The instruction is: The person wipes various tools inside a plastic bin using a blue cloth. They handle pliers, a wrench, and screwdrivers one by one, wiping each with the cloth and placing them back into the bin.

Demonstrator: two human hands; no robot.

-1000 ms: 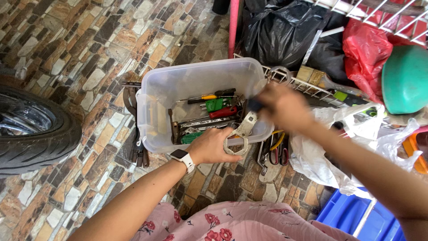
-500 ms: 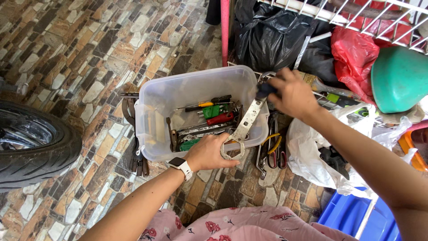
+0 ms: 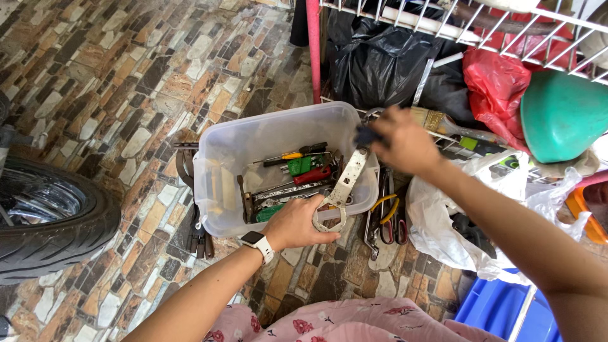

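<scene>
A clear plastic tool bin (image 3: pixel 234 142) stands on the stone floor, filled with several hand tools, among them a red-handled one (image 3: pixel 315 175) and a green-handled one (image 3: pixel 300 164). My left hand (image 3: pixel 296 223), with a white watch on the wrist, grips the ring end of a flat metal wrench (image 3: pixel 344 185) at the bin's near rim. My right hand (image 3: pixel 400 139) holds the wrench's dark upper end above the bin's right edge. The wrench slants across the bin's right corner.
A motorcycle tyre (image 3: pixel 54 218) lies at the left. Pliers with yellow and red handles (image 3: pixel 387 215) lie on the floor right of the bin. Black bags (image 3: pixel 380 57), a red bag (image 3: pixel 494 82), a green bowl-shaped object (image 3: pixel 560 117), white plastic bags (image 3: pixel 443 215), a wire rack and a blue crate (image 3: pixel 500 304) crowd the right.
My right hand has swung the wrench's dark end up over the bin's right edge and then a little lower and left. The view has tilted; my left hand stays on the ring end.
</scene>
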